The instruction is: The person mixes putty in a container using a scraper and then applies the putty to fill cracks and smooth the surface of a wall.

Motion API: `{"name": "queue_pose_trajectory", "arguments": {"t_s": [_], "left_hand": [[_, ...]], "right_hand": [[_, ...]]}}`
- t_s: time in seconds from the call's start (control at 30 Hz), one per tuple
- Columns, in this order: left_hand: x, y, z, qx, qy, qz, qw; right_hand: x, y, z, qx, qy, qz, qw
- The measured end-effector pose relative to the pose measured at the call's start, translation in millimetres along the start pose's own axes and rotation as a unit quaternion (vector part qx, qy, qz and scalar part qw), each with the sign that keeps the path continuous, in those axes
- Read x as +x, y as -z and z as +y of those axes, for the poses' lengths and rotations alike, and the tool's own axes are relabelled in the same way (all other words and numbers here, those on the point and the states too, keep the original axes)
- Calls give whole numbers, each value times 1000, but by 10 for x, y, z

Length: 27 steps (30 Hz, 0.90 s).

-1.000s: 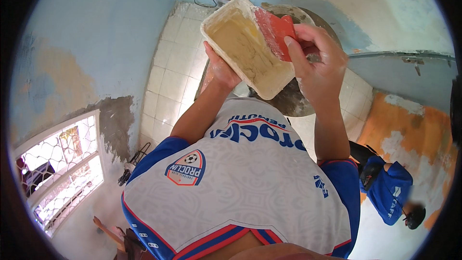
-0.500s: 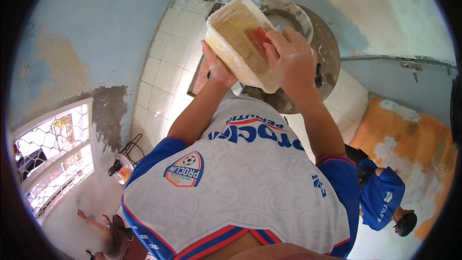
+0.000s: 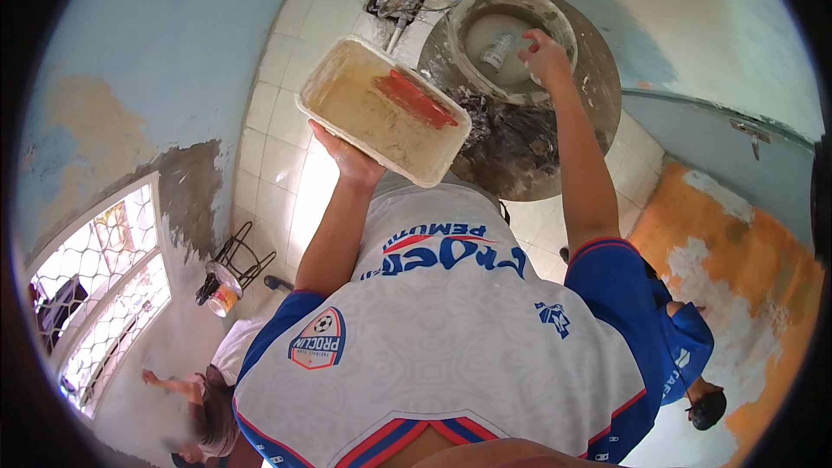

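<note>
My left hand [image 3: 351, 156] grips the cream rectangular tray [image 3: 329, 87] from below its left side. The tray holds pale beige paste, with a red, paste-smeared scraper [image 3: 412, 97] lying in it. My right hand [image 3: 546, 61] reaches over a crusted round bucket [image 3: 464, 9] of cloudy liquid, its fingers curved and apart, just right of a small white cylindrical container [image 3: 498, 50] lying in the liquid. The bucket stands on a stained dark round table [image 3: 589, 139], beside a crumpled dark, messy material [image 3: 511, 139].
A wire stand [image 3: 243, 256] and small pot [image 3: 224, 299] sit by the grilled window [image 3: 95, 290]. A floor opening with pipes [image 3: 394, 4] lies beyond the tray. A co-worker in blue [image 3: 689, 355] is at lower right; another person [image 3: 208, 407] at lower left.
My right hand has released the red scraper into the tray and moved up-right to the bucket. My left hand has carried the tray down and to the left.
</note>
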State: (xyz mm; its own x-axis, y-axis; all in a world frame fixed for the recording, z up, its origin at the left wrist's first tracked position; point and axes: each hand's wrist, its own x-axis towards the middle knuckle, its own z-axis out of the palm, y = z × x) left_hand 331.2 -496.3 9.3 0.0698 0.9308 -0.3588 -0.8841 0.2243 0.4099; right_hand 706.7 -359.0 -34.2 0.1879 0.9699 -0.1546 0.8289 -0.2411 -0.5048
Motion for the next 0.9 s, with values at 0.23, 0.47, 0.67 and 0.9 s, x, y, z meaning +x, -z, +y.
{"name": "queue_pose_trajectory", "arguments": {"t_s": [0.23,0.47,0.67,0.9], "left_hand": [[166,245,-22,32,-15,-2,999],[284,233,2,-14,6,-47,999],[329,158,-41,-21,15,-23,999],[323,7,-158,-11,12,-22,1000]], "right_hand": [[478,-659,-192,57,-274,-94,955],[575,-1143,268,286,-360,-173,871],[286,-410,-2,343,-319,-237,851],[-115,314,-263,390,-151,-152,896]]}}
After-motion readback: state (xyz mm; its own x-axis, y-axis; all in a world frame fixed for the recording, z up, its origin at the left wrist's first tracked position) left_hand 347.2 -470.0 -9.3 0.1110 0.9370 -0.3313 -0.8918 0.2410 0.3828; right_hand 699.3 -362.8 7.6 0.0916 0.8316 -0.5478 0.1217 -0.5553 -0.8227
